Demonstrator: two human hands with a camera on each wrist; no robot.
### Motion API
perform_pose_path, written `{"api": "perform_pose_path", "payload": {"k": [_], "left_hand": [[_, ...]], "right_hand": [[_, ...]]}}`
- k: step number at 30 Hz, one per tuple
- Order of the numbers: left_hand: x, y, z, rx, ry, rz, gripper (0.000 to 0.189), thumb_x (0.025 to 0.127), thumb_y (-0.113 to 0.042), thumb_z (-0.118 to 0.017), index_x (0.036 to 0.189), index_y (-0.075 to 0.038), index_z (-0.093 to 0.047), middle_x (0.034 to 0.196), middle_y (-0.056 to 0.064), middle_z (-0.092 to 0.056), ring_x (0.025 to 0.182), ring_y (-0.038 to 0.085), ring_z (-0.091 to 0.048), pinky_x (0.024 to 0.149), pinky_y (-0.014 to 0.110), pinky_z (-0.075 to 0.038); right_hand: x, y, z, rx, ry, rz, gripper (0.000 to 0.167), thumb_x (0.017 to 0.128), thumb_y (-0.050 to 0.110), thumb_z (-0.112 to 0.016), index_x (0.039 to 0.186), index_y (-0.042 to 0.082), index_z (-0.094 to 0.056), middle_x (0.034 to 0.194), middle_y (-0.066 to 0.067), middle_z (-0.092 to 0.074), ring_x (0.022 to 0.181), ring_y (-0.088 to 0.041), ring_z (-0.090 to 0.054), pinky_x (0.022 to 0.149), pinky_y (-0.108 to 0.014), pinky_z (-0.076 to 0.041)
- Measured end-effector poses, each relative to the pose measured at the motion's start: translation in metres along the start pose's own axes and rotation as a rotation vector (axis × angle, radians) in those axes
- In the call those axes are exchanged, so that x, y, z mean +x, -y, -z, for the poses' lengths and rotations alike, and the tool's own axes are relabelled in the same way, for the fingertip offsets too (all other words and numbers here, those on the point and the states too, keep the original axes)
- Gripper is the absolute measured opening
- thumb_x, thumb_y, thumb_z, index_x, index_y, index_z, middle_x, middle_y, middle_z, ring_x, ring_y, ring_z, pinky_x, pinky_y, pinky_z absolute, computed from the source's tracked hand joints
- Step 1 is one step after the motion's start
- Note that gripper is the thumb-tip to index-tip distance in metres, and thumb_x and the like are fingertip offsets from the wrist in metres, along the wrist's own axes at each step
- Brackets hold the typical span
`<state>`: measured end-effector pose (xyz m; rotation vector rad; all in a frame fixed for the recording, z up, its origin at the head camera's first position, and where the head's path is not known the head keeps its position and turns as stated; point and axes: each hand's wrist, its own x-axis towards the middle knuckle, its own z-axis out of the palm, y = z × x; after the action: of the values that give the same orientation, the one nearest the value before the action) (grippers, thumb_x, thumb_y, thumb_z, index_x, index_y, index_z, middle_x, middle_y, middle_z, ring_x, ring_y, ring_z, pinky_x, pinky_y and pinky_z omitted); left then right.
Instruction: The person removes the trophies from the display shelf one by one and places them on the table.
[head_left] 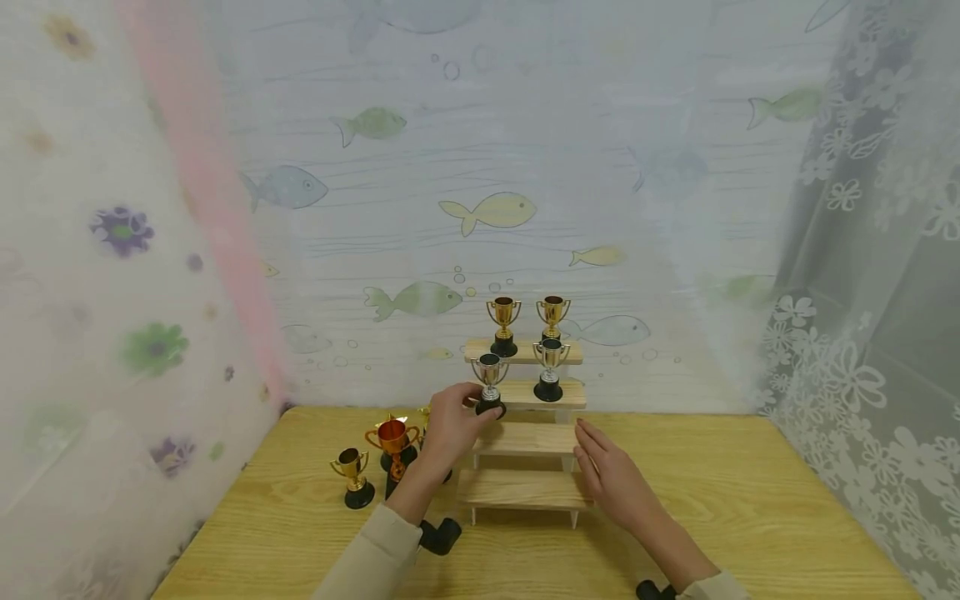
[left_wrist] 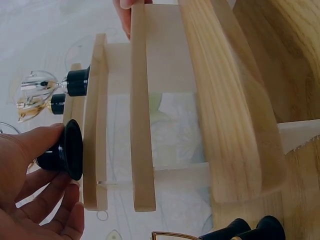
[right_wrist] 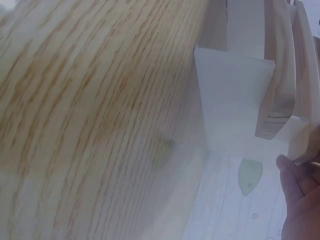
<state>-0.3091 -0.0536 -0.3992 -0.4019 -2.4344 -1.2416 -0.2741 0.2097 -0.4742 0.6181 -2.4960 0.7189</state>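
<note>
My left hand (head_left: 450, 425) pinches a small silver trophy cup (head_left: 491, 371) by its black base (left_wrist: 72, 150). The base is at the left end of the second-highest step (head_left: 531, 393) of a wooden tiered stand (head_left: 525, 489). Another silver trophy (head_left: 551, 358) stands at that step's right end. On the top step are two gold trophies, one on the left (head_left: 504, 317) and one on the right (head_left: 553, 311). With fingers nearly straight, my right hand (head_left: 615, 479) touches the stand's right side, by the end of a lower step (head_left: 525, 437).
Left of the stand, a gold trophy (head_left: 351, 467) and an orange-bronze one (head_left: 393, 437) stand on the wooden table (head_left: 750, 492). More trophies there are partly hidden by my left arm. A curtain (head_left: 600, 167) with fish prints hangs behind the table.
</note>
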Motion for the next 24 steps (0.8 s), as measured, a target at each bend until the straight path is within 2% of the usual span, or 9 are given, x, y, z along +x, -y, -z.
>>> {"api": "perform_pose_path", "payload": {"k": [9, 13, 24], "left_hand": [[-0.006, 0.002, 0.003, 0.004, 0.005, -0.013, 0.030, 0.086, -0.016, -0.085, 0.111, -0.003, -0.075, 0.103, 0.009, -0.073, 0.094, 0.031, -0.064, 0.080, 0.043, -0.053], [-0.010, 0.005, 0.004, 0.008, 0.008, -0.018, 0.027, 0.086, -0.017, -0.085, 0.108, -0.004, -0.076, 0.101, 0.007, -0.073, 0.091, 0.027, -0.063, 0.079, 0.040, -0.052], [-0.023, 0.011, 0.011, 0.004, 0.017, 0.014, 0.030, 0.086, -0.018, -0.084, 0.112, -0.006, -0.076, 0.104, 0.006, -0.073, 0.095, 0.030, -0.063, 0.076, 0.036, -0.050]], "right_hand": [[0.000, -0.001, 0.000, 0.006, 0.000, -0.002, 0.043, 0.108, 0.014, -0.053, 0.142, -0.013, -0.052, 0.148, -0.028, -0.050, 0.132, -0.044, -0.053, 0.102, -0.055, -0.048], [0.001, -0.001, 0.000, 0.004, -0.004, 0.002, 0.043, 0.108, 0.014, -0.052, 0.141, -0.013, -0.052, 0.148, -0.028, -0.051, 0.132, -0.045, -0.054, 0.102, -0.055, -0.048], [0.000, -0.002, 0.000, 0.004, 0.014, -0.010, 0.044, 0.108, 0.015, -0.052, 0.142, -0.013, -0.052, 0.149, -0.028, -0.049, 0.133, -0.044, -0.053, 0.103, -0.055, -0.047]]}}
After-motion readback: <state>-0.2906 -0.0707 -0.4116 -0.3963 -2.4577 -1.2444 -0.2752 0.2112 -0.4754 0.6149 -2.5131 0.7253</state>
